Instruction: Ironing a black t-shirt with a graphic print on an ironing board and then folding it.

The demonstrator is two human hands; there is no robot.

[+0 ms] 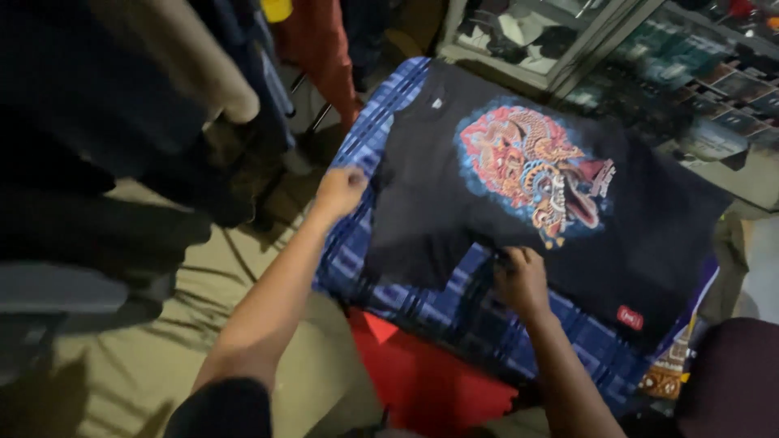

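Note:
A black t-shirt with a colourful red, orange and blue mask print lies spread flat on a blue plaid cloth. My left hand is closed on the shirt's sleeve edge at its left side. Pinching the shirt's near side edge, my right hand sits just below the print. A small red label shows near the shirt's hem at the right.
A red surface shows under the plaid cloth at the front. Dark garments hang at the left over a tan floor. Glass display cases with goods stand behind the shirt. Another dark item lies bottom right.

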